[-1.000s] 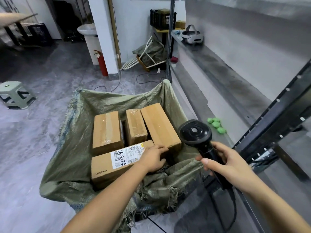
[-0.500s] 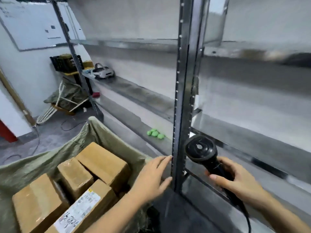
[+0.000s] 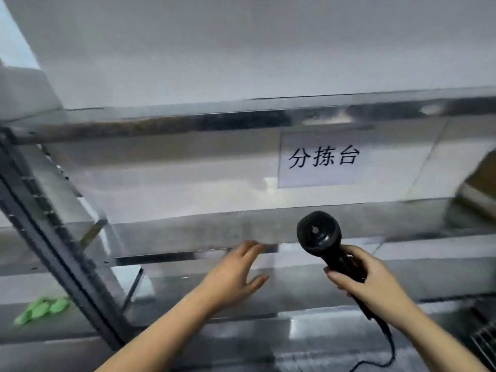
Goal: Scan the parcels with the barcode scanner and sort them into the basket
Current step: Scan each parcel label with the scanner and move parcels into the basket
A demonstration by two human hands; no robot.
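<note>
While our right hand (image 3: 370,285) grips the black plastic barcode scanner (image 3: 318,233) by its handle, round head pointing up-left, long axis slanting down-right, our left hand (image 3: 234,276) empty, fingers (image 3: 252,247) spread

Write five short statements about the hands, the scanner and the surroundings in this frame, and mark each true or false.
1. The right hand grips the barcode scanner by its handle. True.
2. The left hand holds a parcel. False: it is open and holds nothing.
3. A white sign with black characters shows above the scanner. True.
4. The green objects lie at far right. False: they lie at lower left.
5. The scanner is cordless. False: a black cable trails from its handle.
</note>
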